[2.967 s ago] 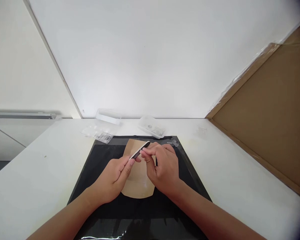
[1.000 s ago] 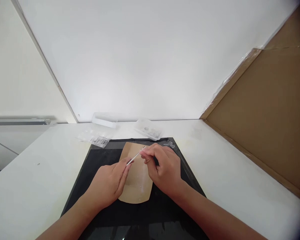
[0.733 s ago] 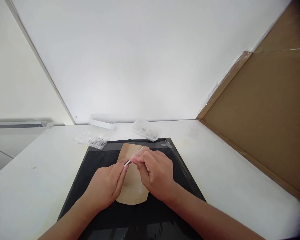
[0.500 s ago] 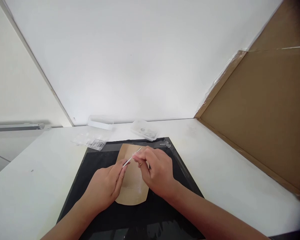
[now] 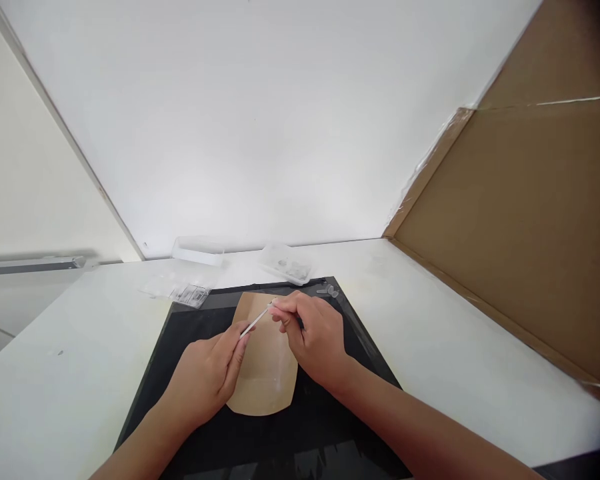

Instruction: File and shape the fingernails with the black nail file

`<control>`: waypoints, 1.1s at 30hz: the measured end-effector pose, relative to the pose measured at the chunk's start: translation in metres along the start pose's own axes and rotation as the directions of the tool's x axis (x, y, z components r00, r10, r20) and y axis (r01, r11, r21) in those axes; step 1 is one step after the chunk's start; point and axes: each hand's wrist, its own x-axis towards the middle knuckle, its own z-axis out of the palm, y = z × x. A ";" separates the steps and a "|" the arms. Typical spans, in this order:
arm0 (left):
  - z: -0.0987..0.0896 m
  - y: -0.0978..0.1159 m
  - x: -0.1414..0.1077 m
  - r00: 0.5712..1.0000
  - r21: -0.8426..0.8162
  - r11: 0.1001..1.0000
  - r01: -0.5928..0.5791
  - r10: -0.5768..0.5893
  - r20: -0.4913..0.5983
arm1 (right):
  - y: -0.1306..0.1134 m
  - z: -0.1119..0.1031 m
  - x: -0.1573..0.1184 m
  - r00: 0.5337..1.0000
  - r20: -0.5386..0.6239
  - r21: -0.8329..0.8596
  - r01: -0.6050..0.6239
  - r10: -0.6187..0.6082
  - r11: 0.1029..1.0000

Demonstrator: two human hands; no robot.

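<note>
My left hand (image 5: 207, 367) is closed, with the thumb and forefinger gripping a thin, whitish stick (image 5: 254, 323) that slants up to the right. Its exact kind is too small to make out. At the stick's upper end, my right hand (image 5: 313, 340) is pinched shut; whether it grips the tip or a tiny piece there is hidden by the fingers. Beneath both hands lies a tan paper tray (image 5: 261, 393) with rounded ends, partly covered by them. It rests on a black mat (image 5: 200, 447).
Behind the mat stand a clear plastic box (image 5: 199, 252) and a shallow translucent box (image 5: 286, 263) with small pieces inside. A clear packet (image 5: 190, 295) lies at the mat's back left corner, small clear parts (image 5: 330, 291) at its back right. A cardboard panel (image 5: 525, 220) rises on the right.
The right hand has shifted onto the stick's upper end, which stuck out past its fingertips before. The left hand still grips the stick. The whole view has moved slightly.
</note>
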 end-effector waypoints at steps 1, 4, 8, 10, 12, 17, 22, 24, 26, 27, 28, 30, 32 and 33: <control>-0.001 0.000 0.000 1.000 -0.005 1.000 0.005 -0.005 0.000 | 0.000 0.001 -0.001 1.000 -0.011 0.003 0.019 -0.019 1.000; -0.002 0.000 0.000 1.000 -0.026 1.000 0.000 0.000 -0.012 | 0.000 0.000 -0.001 0.997 -0.043 0.019 0.069 -0.068 0.997; -0.004 0.000 0.000 0.999 -0.040 0.999 0.017 -0.019 -0.043 | 0.003 -0.004 0.000 0.998 -0.052 0.089 0.029 -0.024 0.996; -0.005 0.000 0.000 0.998 -0.047 0.998 0.044 -0.046 -0.043 | 0.005 -0.004 0.000 0.999 -0.008 0.126 -0.043 0.044 0.991; -0.005 0.000 0.000 0.997 -0.070 0.996 0.061 -0.063 -0.033 | 0.009 -0.002 -0.001 0.994 0.043 0.164 -0.102 0.097 0.981; -0.005 0.001 0.000 0.999 -0.147 0.988 0.053 -0.054 -0.004 | 0.013 0.004 -0.003 0.997 0.058 0.255 -0.069 0.056 0.964; -0.006 0.003 0.001 0.996 -0.238 0.967 0.088 -0.081 0.040 | 0.011 0.006 -0.003 0.996 0.045 0.295 0.065 -0.082 0.953; -0.005 0.004 0.001 0.995 -0.268 0.958 0.103 -0.094 0.045 | 0.011 0.007 -0.004 0.990 0.056 0.271 0.110 -0.130 0.956; -0.005 0.003 0.001 0.994 -0.291 0.950 0.113 -0.104 0.045 | 0.011 0.009 -0.005 0.985 0.054 0.241 0.148 -0.165 0.959; -0.005 0.003 0.001 0.993 -0.298 0.947 0.118 -0.110 0.045 | 0.011 0.009 -0.005 0.983 0.047 0.226 0.162 -0.177 0.961; -0.005 0.004 0.001 0.992 -0.304 0.945 0.125 -0.116 0.047 | 0.012 0.010 -0.005 0.982 0.038 0.213 0.172 -0.185 0.962; -0.005 0.004 0.002 0.990 -0.307 0.941 0.143 -0.133 0.055 | 0.013 0.010 -0.004 0.981 0.027 0.194 0.183 -0.191 0.964; -0.007 0.006 0.002 0.987 -0.304 0.940 0.157 -0.145 0.064 | 0.015 0.010 -0.003 0.980 0.025 0.184 0.190 -0.198 0.964; -0.008 0.008 0.003 0.987 -0.301 0.940 0.160 -0.147 0.065 | 0.016 0.010 -0.003 0.979 0.024 0.182 0.193 -0.200 0.964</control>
